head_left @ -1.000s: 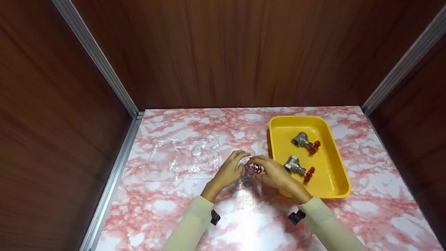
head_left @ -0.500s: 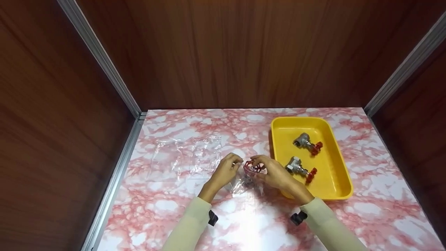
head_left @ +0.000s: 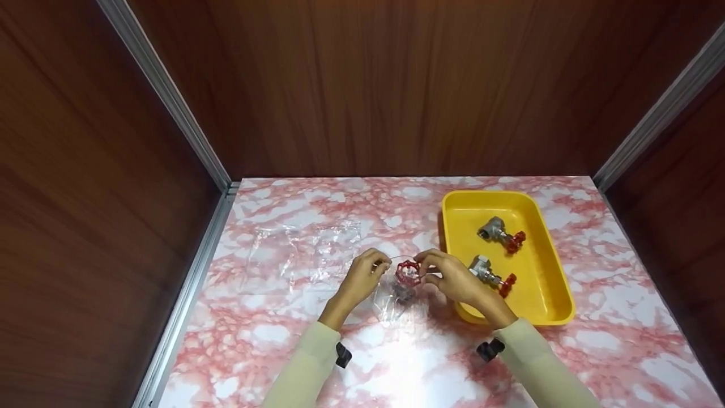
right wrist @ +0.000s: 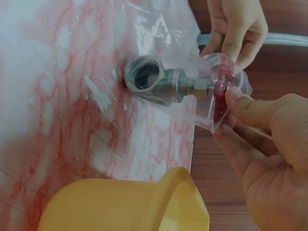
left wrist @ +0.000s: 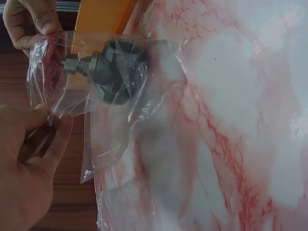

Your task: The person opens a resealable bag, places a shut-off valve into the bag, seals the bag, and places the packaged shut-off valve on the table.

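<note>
One grey metal valve (head_left: 404, 293), topped by a red, scalloped handwheel (head_left: 409, 272), was wrapped in glossy clear film (left wrist: 113, 134), and we found it between the two hands, about midway between the left and right edges of the tabletop (head_left: 226, 340); whether its base touched the surface, we could not tell. Thumb and forefinger of the left hand (head_left: 359, 279) pinched the creased film beside the handwheel, while the right hand (head_left: 454, 276) gripped the handwheel through the film, thumb against fingers. We saw a smooth, round-cornered yellow tray (head_left: 535, 283) near the tabletop's right edge. Only the head view gave us a second valve (head_left: 494, 229) and a third valve (head_left: 481, 267) lying in it; toward the left edge, flat transparent bags (head_left: 334, 249) glinted. The right wrist view showed us a round, dark mouth (right wrist: 147, 76) almost face-on, and the left wrist view a hexagonal nut (left wrist: 71, 63) and a loose, pointed corner of film. Pink-and-white marbling covered the tabletop.
</note>
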### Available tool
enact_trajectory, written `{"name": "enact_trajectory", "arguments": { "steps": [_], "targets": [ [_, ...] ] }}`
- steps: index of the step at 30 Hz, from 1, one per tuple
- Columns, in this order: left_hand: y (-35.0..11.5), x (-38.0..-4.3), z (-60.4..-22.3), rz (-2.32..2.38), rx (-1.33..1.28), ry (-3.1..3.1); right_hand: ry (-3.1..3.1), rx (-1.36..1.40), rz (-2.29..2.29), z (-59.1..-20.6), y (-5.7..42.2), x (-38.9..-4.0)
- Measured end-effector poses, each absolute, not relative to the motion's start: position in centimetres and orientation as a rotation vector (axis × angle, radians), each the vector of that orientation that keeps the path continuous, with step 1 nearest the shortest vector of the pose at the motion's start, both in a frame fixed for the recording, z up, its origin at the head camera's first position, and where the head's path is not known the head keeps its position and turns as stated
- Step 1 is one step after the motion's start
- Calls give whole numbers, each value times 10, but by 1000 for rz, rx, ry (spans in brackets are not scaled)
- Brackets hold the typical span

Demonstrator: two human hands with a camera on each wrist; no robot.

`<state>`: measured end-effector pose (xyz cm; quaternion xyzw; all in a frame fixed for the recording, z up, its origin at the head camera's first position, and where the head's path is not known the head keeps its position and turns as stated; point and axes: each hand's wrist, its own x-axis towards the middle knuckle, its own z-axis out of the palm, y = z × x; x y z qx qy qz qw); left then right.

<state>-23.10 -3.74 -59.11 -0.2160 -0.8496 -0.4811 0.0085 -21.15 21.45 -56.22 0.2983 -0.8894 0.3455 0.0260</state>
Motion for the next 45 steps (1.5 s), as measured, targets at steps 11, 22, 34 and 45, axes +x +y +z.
{"name": "enact_trajectory", "arguments": {
  "steps": [11,22,34,45],
  "targets": [
    [-45,-230,-583,-1501,-673,-2597,-2672,903,1108,-554,211,-217],
    [-48,-231,-574,-1521,-654,-2523,-2688,847,995,-541,213,-222],
    [-52,-229,-563,-1487,-691,-2483,-2704,822,1092,-531,215,-223],
    [-58,-225,-554,-1536,-715,-2454,-2731,787,1098,-509,213,-216]
  ]
}}
